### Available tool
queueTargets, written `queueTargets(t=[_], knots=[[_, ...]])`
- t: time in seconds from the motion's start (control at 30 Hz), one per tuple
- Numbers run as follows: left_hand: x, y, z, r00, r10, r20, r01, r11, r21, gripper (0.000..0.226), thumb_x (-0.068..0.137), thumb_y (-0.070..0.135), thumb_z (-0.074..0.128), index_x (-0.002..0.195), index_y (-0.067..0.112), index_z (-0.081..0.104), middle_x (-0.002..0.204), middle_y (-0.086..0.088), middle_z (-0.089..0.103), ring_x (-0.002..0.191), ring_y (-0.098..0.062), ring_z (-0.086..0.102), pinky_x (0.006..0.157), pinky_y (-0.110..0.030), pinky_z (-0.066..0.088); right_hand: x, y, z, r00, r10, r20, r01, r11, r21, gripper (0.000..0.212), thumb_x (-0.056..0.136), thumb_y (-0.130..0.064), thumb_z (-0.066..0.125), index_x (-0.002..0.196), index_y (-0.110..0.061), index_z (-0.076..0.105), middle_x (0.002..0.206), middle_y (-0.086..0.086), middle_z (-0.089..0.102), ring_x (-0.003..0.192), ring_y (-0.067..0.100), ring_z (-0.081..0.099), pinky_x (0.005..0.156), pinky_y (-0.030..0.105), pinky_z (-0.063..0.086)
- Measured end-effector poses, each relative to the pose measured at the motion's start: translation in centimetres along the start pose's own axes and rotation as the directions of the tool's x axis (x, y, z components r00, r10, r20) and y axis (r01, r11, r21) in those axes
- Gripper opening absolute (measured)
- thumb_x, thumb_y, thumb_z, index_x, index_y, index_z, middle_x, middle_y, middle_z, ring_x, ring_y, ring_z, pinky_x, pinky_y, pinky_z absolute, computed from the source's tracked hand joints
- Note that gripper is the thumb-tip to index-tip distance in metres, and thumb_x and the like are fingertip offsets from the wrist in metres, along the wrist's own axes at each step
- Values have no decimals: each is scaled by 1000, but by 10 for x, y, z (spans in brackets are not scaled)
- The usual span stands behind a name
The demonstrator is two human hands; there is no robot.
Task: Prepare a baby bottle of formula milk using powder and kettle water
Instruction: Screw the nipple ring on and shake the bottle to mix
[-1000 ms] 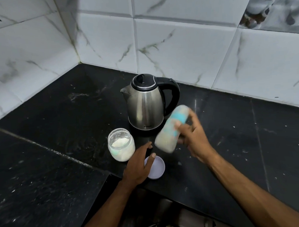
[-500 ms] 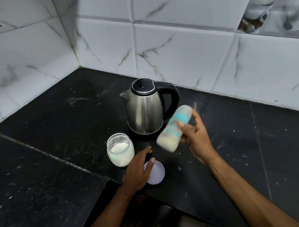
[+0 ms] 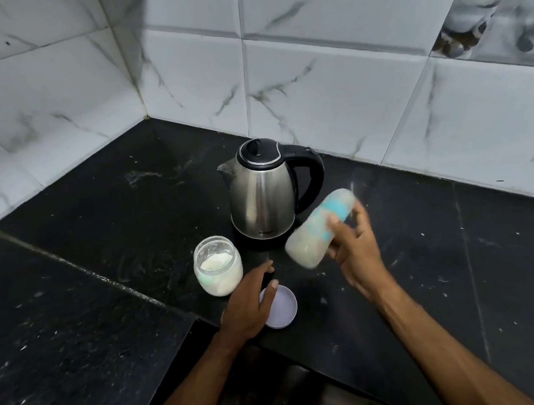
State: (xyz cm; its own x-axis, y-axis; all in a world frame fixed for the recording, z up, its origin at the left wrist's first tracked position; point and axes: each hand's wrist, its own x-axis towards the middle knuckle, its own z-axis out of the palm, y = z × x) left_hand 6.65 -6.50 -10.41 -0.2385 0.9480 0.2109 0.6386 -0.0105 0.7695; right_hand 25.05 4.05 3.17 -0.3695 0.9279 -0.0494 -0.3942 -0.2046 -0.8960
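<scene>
My right hand (image 3: 355, 247) grips a baby bottle (image 3: 317, 229) with a teal collar, tilted and blurred with motion, milky liquid inside it. It hangs in the air just right of the steel kettle (image 3: 263, 191), which stands on its base with the lid closed. An open glass jar of white powder (image 3: 218, 268) stands left of the kettle's front. My left hand (image 3: 252, 304) rests on the counter with relaxed fingers, partly over a round lilac lid (image 3: 284, 308) lying flat.
The black stone counter (image 3: 107, 227) runs into a corner of white marble-look wall tiles (image 3: 316, 90). A lower dark ledge (image 3: 58, 349) lies at the front left, and the counter's front edge drops off just below my left hand.
The bottle has kept swinging in my right hand, its tilt shifting slightly between frames. My left hand stays by the lilac lid. The camera has dipped a little.
</scene>
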Motion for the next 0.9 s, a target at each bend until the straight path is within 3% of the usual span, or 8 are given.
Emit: queueTargets(t=[0.1, 0.27, 0.47, 0.6, 0.67, 0.77, 0.83, 0.9], knots=[[0, -1, 0, 1000, 6, 11, -6, 1000, -1, 59, 98, 52, 38, 140, 14, 52, 133, 9, 58, 123, 1, 51, 105, -11, 33, -10, 3, 0, 980, 87, 176, -36, 961, -273, 74, 75, -28, 81, 137, -34, 41, 107, 8, 73, 96, 27, 71, 75, 51, 59], [-1, 0, 1, 1000, -14, -6, 14, 1000, -24, 58, 97, 52, 39, 140, 16, 50, 129, 11, 59, 121, 0, 54, 105, -16, 38, 5, -3, 5, 996, -1, -84, 15, 984, 176, 67, 84, -29, 71, 142, -16, 40, 107, 3, 69, 90, 17, 71, 66, 34, 60], [0, -1, 1, 1000, 5, 1, -5, 999, -32, 59, 97, 52, 39, 141, 14, 51, 135, 6, 59, 125, -5, 54, 108, -25, 41, -10, 2, 6, 975, 71, 209, -37, 986, -165, 80, 69, -26, 82, 138, -29, 43, 104, 11, 72, 88, 23, 70, 62, 35, 59], [-1, 0, 1, 1000, -10, -22, 9, 1000, -18, 57, 97, 53, 39, 140, 18, 51, 129, 9, 62, 120, 1, 54, 105, -15, 38, 4, -6, 7, 1000, -7, -11, 8, 986, 166, 77, 77, -32, 77, 143, -20, 39, 114, 9, 66, 95, 22, 69, 68, 36, 60], [0, 0, 1, 1000, -12, -23, 11, 1000, -20, 58, 96, 53, 39, 140, 18, 51, 130, 12, 60, 120, 4, 52, 106, -20, 40, 0, 0, 8, 1000, 13, 27, -16, 993, 114, 71, 81, -27, 74, 142, -22, 39, 113, 10, 66, 96, 23, 69, 69, 38, 60], [1, -4, 2, 1000, 0, 11, 1, 999, -46, 56, 98, 54, 40, 141, 19, 51, 137, 12, 57, 126, -1, 52, 107, -30, 43, -12, 6, 8, 976, 76, 205, -35, 980, -197, 69, 79, -17, 78, 137, -32, 43, 110, 13, 70, 97, 29, 70, 71, 44, 60], [1, -5, 2, 1000, -7, 15, 8, 999, -41, 58, 97, 57, 41, 141, 21, 50, 135, 12, 58, 126, -2, 53, 107, -30, 44, -7, 4, 6, 988, 23, 152, 0, 988, -154, 73, 76, -21, 82, 137, -30, 44, 110, 14, 70, 96, 29, 70, 72, 45, 60], [0, -3, 1, 1000, -24, -3, 24, 999, -27, 60, 95, 61, 40, 141, 23, 49, 132, 14, 59, 123, 1, 53, 106, -25, 43, 0, 0, 5, 1000, -25, -19, 26, 998, 54, 71, 79, -22, 78, 140, -23, 41, 108, 8, 70, 94, 25, 70, 70, 41, 60]])
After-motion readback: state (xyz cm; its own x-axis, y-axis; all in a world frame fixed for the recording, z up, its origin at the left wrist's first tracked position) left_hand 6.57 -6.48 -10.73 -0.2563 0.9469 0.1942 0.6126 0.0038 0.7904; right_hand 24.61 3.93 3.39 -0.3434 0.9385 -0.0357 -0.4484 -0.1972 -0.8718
